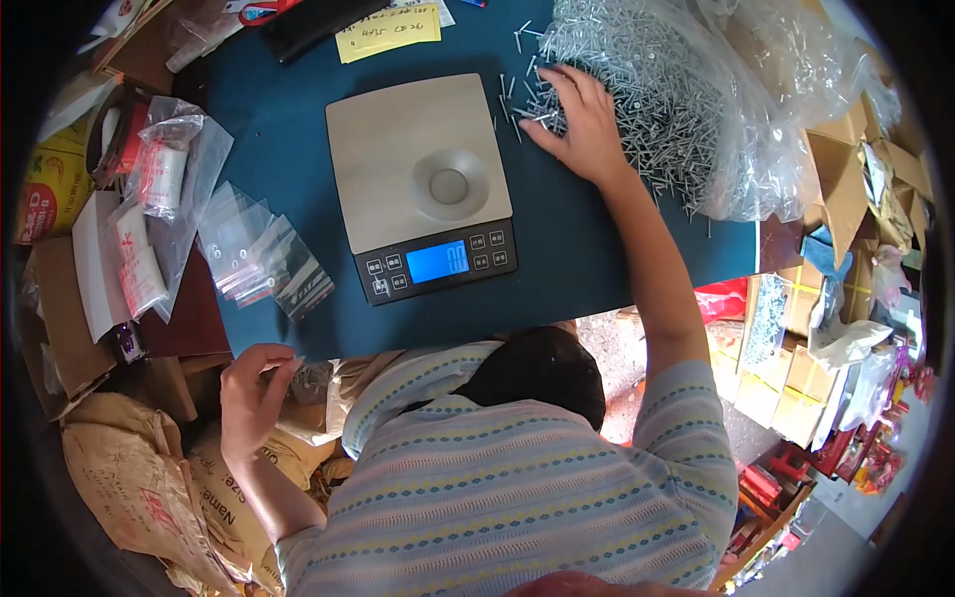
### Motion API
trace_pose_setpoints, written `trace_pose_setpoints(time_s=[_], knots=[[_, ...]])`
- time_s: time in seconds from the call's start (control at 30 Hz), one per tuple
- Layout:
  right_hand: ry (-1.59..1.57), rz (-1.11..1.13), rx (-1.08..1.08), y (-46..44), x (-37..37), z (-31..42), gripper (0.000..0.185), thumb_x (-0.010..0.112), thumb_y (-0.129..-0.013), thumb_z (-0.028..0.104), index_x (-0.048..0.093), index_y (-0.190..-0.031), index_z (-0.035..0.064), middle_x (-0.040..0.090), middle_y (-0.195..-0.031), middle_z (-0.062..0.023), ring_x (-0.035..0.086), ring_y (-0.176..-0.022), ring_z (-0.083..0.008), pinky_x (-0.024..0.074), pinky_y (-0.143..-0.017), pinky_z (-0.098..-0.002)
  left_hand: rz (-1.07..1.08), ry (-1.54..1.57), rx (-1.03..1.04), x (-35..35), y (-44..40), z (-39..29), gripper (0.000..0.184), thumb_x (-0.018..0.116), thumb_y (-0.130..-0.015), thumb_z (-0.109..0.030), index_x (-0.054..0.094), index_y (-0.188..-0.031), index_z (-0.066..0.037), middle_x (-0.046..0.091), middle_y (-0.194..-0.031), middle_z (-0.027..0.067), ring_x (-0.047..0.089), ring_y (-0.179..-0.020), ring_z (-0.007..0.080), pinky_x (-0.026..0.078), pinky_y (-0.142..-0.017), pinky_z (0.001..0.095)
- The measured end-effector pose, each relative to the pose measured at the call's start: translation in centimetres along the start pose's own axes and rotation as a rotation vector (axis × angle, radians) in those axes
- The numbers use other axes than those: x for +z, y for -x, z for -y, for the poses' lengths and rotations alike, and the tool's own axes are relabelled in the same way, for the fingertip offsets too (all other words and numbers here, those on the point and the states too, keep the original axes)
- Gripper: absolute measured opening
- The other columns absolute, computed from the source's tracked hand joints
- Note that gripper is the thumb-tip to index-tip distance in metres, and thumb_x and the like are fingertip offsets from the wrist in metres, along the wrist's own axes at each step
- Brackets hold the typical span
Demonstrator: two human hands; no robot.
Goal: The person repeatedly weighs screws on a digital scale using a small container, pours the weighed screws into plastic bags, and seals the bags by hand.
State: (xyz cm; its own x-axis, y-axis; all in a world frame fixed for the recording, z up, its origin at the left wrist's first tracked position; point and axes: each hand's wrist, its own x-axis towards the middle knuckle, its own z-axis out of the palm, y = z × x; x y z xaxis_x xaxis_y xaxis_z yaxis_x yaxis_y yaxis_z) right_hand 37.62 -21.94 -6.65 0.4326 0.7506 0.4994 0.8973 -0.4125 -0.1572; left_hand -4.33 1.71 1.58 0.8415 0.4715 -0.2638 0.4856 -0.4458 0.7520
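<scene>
My right hand (587, 129) reaches onto the left edge of a large heap of silver screws (667, 139). Its thumb and fingers are apart, and its fingertips touch the loose screws there. Low at the table's front left edge is my left hand (257, 393), its fingers curled and thumb and forefinger close together. Whether anything small is pinched there I cannot make out. Between the hands stands a digital scale (398, 149) with a bare metal top, a round dip in it and a lit blue display (438, 261). Left of the scale lie several clear zip bags (254, 244).
A clear plastic sheet (766, 149) lies around the screw heap. Yellow handwritten notes (388, 35) and a black object (313, 25) lie at the back. Wrapped white rolls (162, 179) are at the left, brown paper sacks (139, 478) below. Cardboard boxes (841, 189) crowd the right.
</scene>
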Motion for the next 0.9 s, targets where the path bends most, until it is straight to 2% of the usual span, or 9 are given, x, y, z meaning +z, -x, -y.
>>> trace_pose_setpoints(time_s=[0.07, 0.2, 0.4, 0.5, 0.6, 0.63, 0.73, 0.77, 0.9], knots=[[0.093, 0.057, 0.007, -0.5, 0.5, -0.3, 0.056, 0.073, -0.08, 0.034, 0.054, -0.126, 0.0088, 0.052, -0.127, -0.0147, 0.048, -0.118, -0.0322, 0.0388, -0.096, -0.04, -0.03, 0.01, 0.042, 0.2, -0.2, -0.8, 0.01, 0.066, -0.084, 0.004, 0.065, -0.094, 0.004, 0.068, -0.085, 0.0112, 0.065, -0.075, 0.0152, 0.052, -0.066, 0.0267], [0.13, 0.084, 0.105, 0.2, -0.2, 1.2, 0.044, 0.072, -0.081, 0.032, 0.058, -0.114, 0.0064, 0.057, -0.112, -0.0113, 0.052, -0.112, -0.0308, 0.0428, -0.091, -0.0384, -0.052, 0.044, 0.109, 0.7, -0.8, -1.4, 0.009, 0.064, -0.085, 0.005, 0.066, -0.094, 0.003, 0.067, -0.086, 0.0098, 0.062, -0.073, 0.0127, 0.051, -0.061, 0.0247], [-0.107, -0.072, 0.125, 0.8, -0.9, 0.7, 0.03, 0.075, -0.075, 0.016, 0.063, -0.101, 0.0053, 0.059, -0.098, -0.011, 0.062, -0.085, -0.028, 0.0507, -0.065, -0.0342, -0.024, 0.029, 0.192, 1.6, -1.7, -2.2, 0.01, 0.065, -0.084, 0.006, 0.067, -0.093, 0.003, 0.068, -0.087, 0.0104, 0.065, -0.077, 0.0164, 0.051, -0.062, 0.0251], [-0.292, -0.004, 0.197, 0.2, -1.5, -1.4, 0.021, 0.072, -0.076, 0.009, 0.065, -0.095, 0.0029, 0.062, -0.093, -0.0091, 0.063, -0.079, -0.0214, 0.05, -0.062, -0.0324, -0.014, 0.031, 0.205, 1.7, -1.7, -1.9, 0.011, 0.065, -0.083, 0.006, 0.067, -0.093, 0.003, 0.069, -0.088, 0.0108, 0.066, -0.079, 0.0184, 0.052, -0.064, 0.0261], [-0.829, 0.172, 0.836, -0.9, -3.2, -2.9, 0.014, 0.07, -0.081, 0.011, 0.067, -0.092, 0.0018, 0.065, -0.093, -0.0073, 0.061, -0.081, -0.0158, 0.049, -0.059, -0.0281, -0.022, 0.066, 0.172, 1.8, -1.7, -2.3, 0.011, 0.066, -0.082, 0.007, 0.067, -0.093, 0.003, 0.069, -0.088, 0.0112, 0.067, -0.079, 0.0188, 0.051, -0.067, 0.0272], [-1.059, 0.098, 0.906, -0.8, -3.5, -3.4, 0.02, 0.066, -0.087, 0.019, 0.066, -0.098, 0.0023, 0.064, -0.097, -0.0075, 0.058, -0.078, -0.0135, 0.0464, -0.055, -0.0247, -0.022, 0.064, 0.176, 1.9, -1.7, -2.4, 0.011, 0.066, -0.082, 0.007, 0.067, -0.092, 0.003, 0.069, -0.087, 0.0113, 0.067, -0.079, 0.0191, 0.051, -0.068, 0.0274], [-2.056, -0.03, 0.858, -1.5, -4.1, -4.9, 0.028, 0.062, -0.09, 0.027, 0.063, -0.105, 0.0024, 0.063, -0.094, -0.0105, 0.056, -0.075, -0.015, 0.0425, -0.05, -0.0216, -0.017, 0.062, 0.194, 2.2, -2.0, -2.5, 0.011, 0.066, -0.081, 0.007, 0.067, -0.092, 0.002, 0.069, -0.086, 0.0117, 0.067, -0.078, 0.0198, 0.051, -0.07, 0.0279], [-2.137, -0.089, 0.929, -1.3, -4.1, -4.5, 0.033, 0.06, -0.092, 0.03, 0.06, -0.108, 0.0015, 0.061, -0.093, -0.0105, 0.053, -0.069, -0.0141, 0.0372, -0.045, -0.0201, -0.017, 0.061, 0.203, 2.5, -2.2, -2.5, 0.011, 0.067, -0.081, 0.007, 0.067, -0.092, 0.002, 0.069, -0.086, 0.0119, 0.067, -0.078, 0.0199, 0.051, -0.07, 0.0279], [-1.893, -0.01, 1.115, -1.2, -2.5, -2.5, 0.031, 0.06, -0.092, 0.035, 0.059, -0.096, 0.0046, 0.057, -0.088, -0.0067, 0.047, -0.059, -0.0105, 0.0299, -0.04, -0.0194, 0.016, 0.082, 0.251, 3.2, -2.8, -3.7, 0.011, 0.068, -0.081, 0.006, 0.067, -0.091, 0.002, 0.069, -0.085, 0.0121, 0.067, -0.077, 0.0204, 0.051, -0.069, 0.0285]])
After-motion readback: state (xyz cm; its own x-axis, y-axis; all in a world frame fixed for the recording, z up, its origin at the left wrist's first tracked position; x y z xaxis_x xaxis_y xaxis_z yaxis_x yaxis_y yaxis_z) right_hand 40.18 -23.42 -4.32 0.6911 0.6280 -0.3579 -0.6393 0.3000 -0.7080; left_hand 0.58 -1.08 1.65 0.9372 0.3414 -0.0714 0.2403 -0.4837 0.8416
